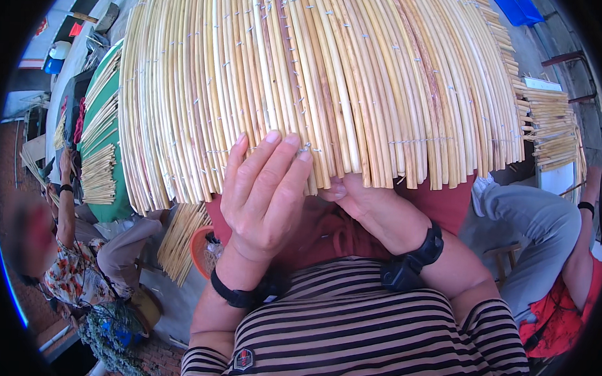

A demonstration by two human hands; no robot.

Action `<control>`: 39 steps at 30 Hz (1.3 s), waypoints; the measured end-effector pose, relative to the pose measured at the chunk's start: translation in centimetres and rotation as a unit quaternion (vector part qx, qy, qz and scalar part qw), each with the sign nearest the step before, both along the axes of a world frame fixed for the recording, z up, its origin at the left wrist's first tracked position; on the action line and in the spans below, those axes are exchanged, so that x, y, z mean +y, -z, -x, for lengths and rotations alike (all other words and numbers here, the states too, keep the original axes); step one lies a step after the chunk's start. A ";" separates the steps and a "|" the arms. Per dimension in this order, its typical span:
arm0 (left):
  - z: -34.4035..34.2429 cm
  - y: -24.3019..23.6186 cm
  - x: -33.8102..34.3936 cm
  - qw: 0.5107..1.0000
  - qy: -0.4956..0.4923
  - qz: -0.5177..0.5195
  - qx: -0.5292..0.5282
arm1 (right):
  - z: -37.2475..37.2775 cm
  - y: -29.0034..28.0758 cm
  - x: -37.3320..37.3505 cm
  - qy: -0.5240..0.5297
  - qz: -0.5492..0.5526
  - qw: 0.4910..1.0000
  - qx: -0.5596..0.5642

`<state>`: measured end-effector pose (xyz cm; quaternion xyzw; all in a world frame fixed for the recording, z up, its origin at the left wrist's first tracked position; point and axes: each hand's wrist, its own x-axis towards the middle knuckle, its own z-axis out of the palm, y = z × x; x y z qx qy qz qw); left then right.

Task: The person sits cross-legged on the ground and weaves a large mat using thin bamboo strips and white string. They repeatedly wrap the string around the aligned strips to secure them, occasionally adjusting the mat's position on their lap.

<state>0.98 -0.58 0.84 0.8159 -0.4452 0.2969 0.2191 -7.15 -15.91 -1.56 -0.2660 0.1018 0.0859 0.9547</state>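
A large mat of pale straw-coloured stalks (285, 75) spreads over my lap, its stalks side by side and bound by rows of thin grey ties. My left hand (264, 193) lies on top at the near edge, fingers stretched out and close together over the stalk ends, fingertips beside a grey tie. Its thumb is hidden. My right hand (370, 207) reaches beneath the same edge, just right of the left one. Most of its fingers are covered by the stalks, so their grip does not show.
On the left, a person (80, 253) sits by a green surface (118, 201) with bundles of stalks. Loose stalks (183, 240) and an orange basket (202, 251) are below the mat's left side. Another person's leg (532, 216) and more bundled stalks (552, 127) are at right.
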 end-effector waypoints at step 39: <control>1.9 0.4 -0.9 1.000 0.006 -0.004 0.019 | -3.5 -5.4 -4.4 0.148 0.815 0.427 -0.363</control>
